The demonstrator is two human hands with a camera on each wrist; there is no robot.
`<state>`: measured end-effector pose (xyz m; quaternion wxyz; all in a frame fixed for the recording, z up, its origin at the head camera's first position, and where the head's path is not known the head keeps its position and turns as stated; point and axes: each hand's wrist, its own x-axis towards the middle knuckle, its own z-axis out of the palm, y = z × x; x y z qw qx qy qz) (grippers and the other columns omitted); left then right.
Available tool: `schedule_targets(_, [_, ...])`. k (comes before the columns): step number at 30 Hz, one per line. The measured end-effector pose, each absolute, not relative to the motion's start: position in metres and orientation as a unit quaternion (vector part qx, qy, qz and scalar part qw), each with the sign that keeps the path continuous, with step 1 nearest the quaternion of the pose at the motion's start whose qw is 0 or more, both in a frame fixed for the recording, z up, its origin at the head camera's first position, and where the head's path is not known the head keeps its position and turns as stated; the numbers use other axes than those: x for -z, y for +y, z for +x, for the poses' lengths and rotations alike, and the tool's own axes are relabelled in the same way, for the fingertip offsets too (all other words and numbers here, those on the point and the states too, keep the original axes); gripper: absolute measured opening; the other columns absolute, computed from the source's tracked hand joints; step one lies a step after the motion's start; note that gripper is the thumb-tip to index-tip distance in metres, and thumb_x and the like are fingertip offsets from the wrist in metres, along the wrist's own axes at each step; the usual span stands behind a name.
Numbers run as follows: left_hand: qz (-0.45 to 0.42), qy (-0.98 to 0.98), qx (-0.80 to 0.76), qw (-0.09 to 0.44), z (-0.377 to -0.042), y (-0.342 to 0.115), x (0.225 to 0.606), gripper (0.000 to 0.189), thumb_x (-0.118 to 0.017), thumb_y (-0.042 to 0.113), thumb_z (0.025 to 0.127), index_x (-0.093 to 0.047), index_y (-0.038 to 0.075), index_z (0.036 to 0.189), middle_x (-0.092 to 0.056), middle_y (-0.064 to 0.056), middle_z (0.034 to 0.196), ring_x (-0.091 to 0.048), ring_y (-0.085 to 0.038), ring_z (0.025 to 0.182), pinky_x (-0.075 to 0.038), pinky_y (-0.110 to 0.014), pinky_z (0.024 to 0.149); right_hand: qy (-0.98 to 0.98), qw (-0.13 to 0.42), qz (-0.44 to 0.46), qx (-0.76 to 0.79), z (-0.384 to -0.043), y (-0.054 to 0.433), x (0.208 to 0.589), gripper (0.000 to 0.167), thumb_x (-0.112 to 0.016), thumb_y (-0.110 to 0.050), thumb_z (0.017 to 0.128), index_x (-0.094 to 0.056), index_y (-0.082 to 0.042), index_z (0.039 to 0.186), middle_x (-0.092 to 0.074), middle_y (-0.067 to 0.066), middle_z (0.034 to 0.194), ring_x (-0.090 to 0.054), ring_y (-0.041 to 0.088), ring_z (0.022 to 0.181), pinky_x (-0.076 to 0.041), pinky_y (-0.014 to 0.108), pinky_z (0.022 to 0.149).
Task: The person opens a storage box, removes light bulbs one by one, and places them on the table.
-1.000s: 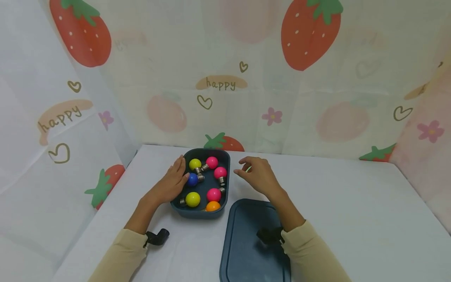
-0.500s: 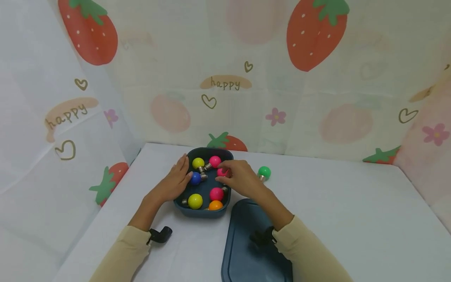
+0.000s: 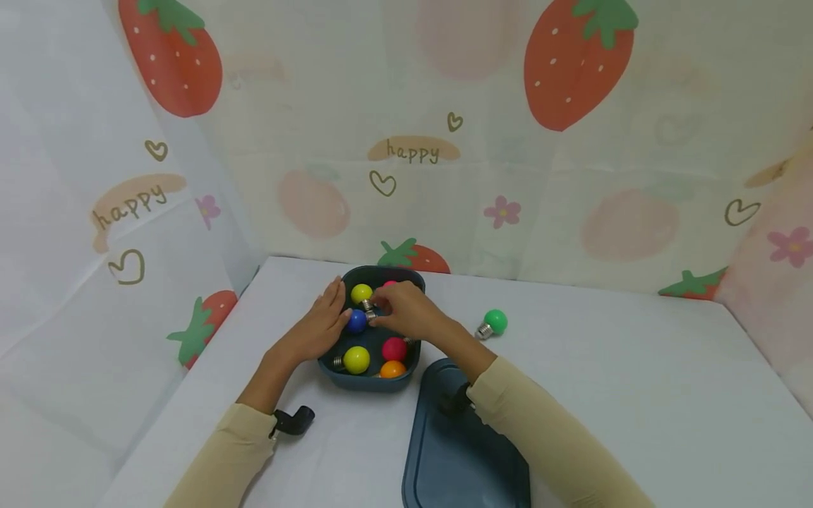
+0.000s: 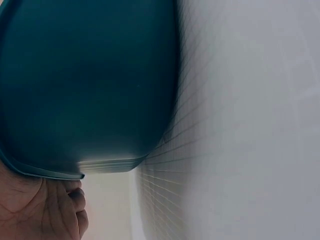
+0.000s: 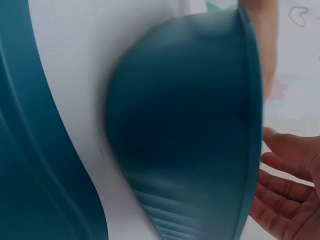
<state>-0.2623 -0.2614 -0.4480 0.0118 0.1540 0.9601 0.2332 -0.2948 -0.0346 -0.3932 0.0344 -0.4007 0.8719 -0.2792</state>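
A dark blue-grey box (image 3: 365,382) holds several small coloured light bulbs with metal screw bases. My left hand (image 3: 314,326) lies with straight fingers against the box's left rim; the left wrist view shows those fingers (image 4: 60,210) beside the wall. My right hand (image 3: 409,310) reaches over the right rim into the box, thumb and index apart around the metal base of the blue bulb (image 3: 356,322). No firm pinch shows. In the right wrist view, the box wall hides the tips of the right hand (image 5: 295,180). A green bulb (image 3: 495,322) lies on the table right of the box.
A dark blue-grey lid (image 3: 466,458) lies flat in front of the box, under the right forearm. Yellow (image 3: 356,360), pink (image 3: 394,348) and orange (image 3: 392,369) bulbs sit near the box's front. A strawberry-printed cloth (image 3: 317,92) stands behind the white table (image 3: 635,395).
My right hand has moved left from beside the box to inside it. The green bulb, first partly hidden at that hand, now lies on the table and has rolled slightly right. The left hand stays.
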Motion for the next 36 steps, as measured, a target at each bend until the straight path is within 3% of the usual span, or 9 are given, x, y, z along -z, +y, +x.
schedule_targets(9, [0.154, 0.961, -0.228, 0.005, -0.263, -0.262, 0.451, 0.065, -0.031, 0.03, 0.112, -0.004, -0.007, 0.159, 0.003, -0.022, 0.168, -0.002, -0.039, 0.155, -0.007, -0.057, 0.123, 0.874, 0.054, -0.418, 0.243, -0.309, -0.054, 0.399, 0.036, -0.077, -0.019, 0.093, -0.07, 0.0, 0.123, -0.073, 0.014, 0.113, -0.068, 0.027, 0.103, -0.055, 0.033, 0.091])
schedule_targets(25, [0.156, 0.96, -0.232, 0.011, -0.264, -0.263, 0.448, 0.064, -0.031, 0.027, 0.112, -0.004, -0.005, 0.16, 0.003, -0.02, 0.169, 0.0, -0.034, 0.156, -0.007, -0.055, 0.123, 0.883, 0.072, -0.426, 0.185, -0.322, -0.077, 0.413, 0.032, -0.076, -0.017, 0.093, -0.072, -0.006, 0.123, -0.074, 0.004, 0.112, -0.068, 0.015, 0.099, -0.055, 0.026, 0.091])
schedule_targets(36, [0.16, 0.96, -0.231, 0.007, -0.266, -0.265, 0.452, 0.064, -0.031, 0.028, 0.112, -0.004, -0.005, 0.16, 0.003, -0.019, 0.169, 0.0, -0.035, 0.156, -0.007, -0.055, 0.123, 0.897, 0.066, -0.411, 0.149, -0.322, -0.083, 0.419, 0.036, -0.074, -0.016, 0.094, -0.069, -0.007, 0.129, -0.072, 0.004, 0.12, -0.066, 0.02, 0.109, -0.051, 0.034, 0.102])
